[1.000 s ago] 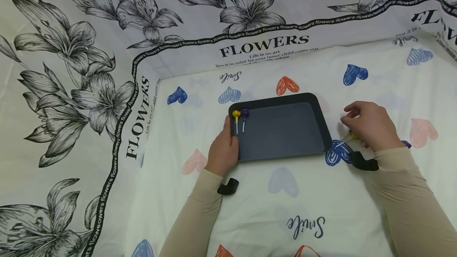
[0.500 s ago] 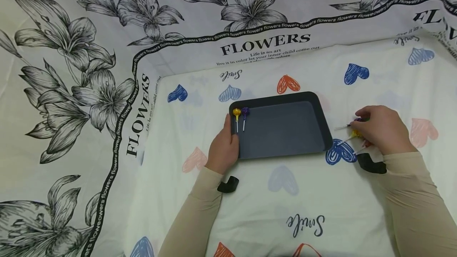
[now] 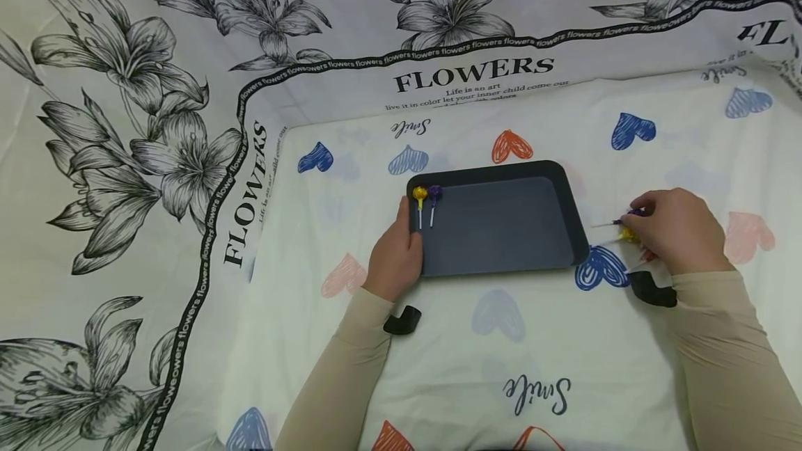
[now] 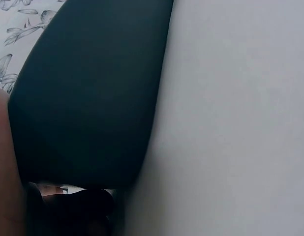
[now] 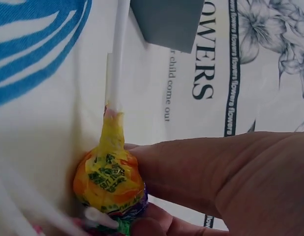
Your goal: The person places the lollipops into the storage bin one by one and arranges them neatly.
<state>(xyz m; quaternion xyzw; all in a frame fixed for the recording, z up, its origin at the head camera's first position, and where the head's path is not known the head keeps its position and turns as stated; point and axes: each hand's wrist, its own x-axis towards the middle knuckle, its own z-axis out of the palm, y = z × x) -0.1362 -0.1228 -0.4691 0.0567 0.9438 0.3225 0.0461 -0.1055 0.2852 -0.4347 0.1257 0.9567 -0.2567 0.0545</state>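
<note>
Purple lollipop (image 3: pixel 638 213) just beside yellow lollipop (image 5: pixel 110 181)

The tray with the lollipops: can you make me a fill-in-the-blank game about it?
1. The tray has ____ lollipops lying in it.
2. One of them is yellow and the other is ____.
3. The left hand grips the tray's left side, while the right hand is out past its ____ side.

Missing words: two; purple; right.
</note>
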